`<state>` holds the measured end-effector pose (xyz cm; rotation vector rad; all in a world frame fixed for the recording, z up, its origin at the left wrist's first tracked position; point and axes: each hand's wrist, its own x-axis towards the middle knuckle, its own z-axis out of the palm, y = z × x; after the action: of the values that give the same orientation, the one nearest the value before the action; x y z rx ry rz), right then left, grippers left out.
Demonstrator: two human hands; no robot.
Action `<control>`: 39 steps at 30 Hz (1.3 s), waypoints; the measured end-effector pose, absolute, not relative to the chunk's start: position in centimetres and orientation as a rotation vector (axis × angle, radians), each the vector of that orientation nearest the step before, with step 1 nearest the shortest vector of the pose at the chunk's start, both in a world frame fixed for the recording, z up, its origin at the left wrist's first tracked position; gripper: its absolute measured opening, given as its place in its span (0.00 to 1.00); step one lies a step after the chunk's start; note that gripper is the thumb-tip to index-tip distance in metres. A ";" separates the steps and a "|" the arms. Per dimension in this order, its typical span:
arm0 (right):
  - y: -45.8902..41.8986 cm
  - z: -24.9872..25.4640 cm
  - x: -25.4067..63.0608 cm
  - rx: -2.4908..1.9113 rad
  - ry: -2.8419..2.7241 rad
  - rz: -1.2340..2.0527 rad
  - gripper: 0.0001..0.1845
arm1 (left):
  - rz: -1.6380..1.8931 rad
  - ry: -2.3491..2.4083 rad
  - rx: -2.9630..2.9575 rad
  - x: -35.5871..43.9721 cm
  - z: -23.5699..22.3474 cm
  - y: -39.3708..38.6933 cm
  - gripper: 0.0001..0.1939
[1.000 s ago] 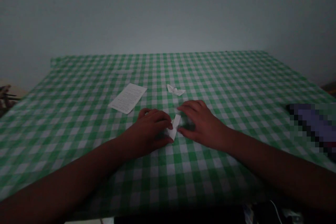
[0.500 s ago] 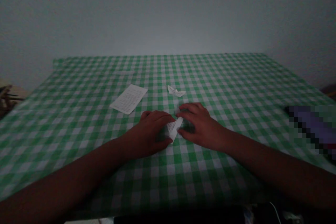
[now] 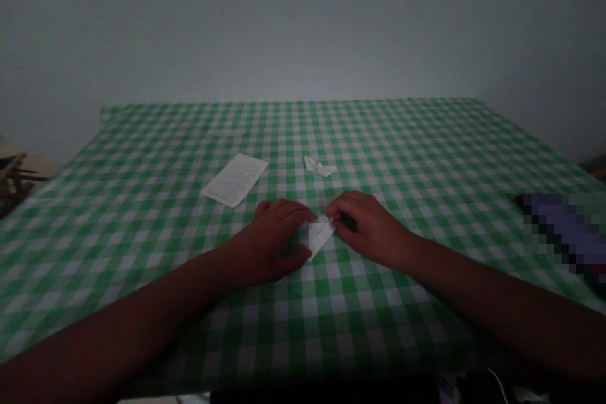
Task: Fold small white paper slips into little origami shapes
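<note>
Between my hands lies a small folded piece of printed paper [image 3: 320,233] on the checked cloth. My left hand [image 3: 269,241] holds it from the left, with a fingertip at its upper edge and the thumb at its lower corner. At the paper's right corner, my right hand [image 3: 367,222] pinches with thumb and forefinger. Just beyond sits a small folded paper boat [image 3: 320,166], touched by neither hand. Off to the left a flat printed sheet [image 3: 235,180] rests on the cloth.
A green and white checked tablecloth [image 3: 407,151] covers the table up to a plain wall [image 3: 303,25]. A dark, blurred-out flat object [image 3: 558,227] lies at the right edge. Wooden furniture [image 3: 19,177] shows at the far left.
My right fingers have closed from a looser spread into a pinch on the paper's corner. The paper's right flap now reaches further right and shows more print. My left hand has stayed in place.
</note>
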<state>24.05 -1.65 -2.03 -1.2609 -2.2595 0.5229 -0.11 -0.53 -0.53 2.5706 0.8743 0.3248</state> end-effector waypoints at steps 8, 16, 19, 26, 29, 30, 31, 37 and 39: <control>-2.1 -1.6 23.8 -1.122 -2.084 0.582 0.10 | 0.395 0.963 2.559 -0.2 -0.9 -0.4 0.22; -2.4 -1.1 23.7 -0.952 -2.114 0.485 0.08 | 0.490 1.110 2.444 -0.2 -1.5 -0.1 0.25; -2.5 -0.9 23.8 -0.939 -2.122 0.454 0.07 | 0.508 1.172 2.420 -0.2 -1.5 -0.1 0.27; -2.4 -1.3 23.8 -0.938 -2.144 0.460 0.08 | 0.552 1.165 2.401 -0.2 -1.3 0.0 0.25; -2.5 -1.4 23.9 -1.036 -2.116 0.413 0.20 | 0.542 1.142 2.423 -0.3 -1.4 0.2 0.23; -2.6 -1.3 23.9 -1.089 -2.117 0.406 0.33 | 0.537 1.137 2.434 -0.3 -1.4 0.2 0.22; -2.7 -1.3 23.9 -1.136 -2.133 0.411 0.48 | 0.530 1.132 2.447 -0.3 -1.4 0.2 0.22; -3.4 -1.6 23.8 -1.174 -2.335 0.507 0.77 | 0.511 1.084 2.518 -0.3 -1.5 0.2 0.21; -3.3 -1.9 23.8 -1.177 -2.365 0.480 0.75 | 0.512 1.064 2.516 -0.3 -1.4 0.2 0.21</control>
<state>23.80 -3.31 -1.93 -1.1768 -2.3646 0.4802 -0.31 0.18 -1.42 2.5160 1.0639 0.5120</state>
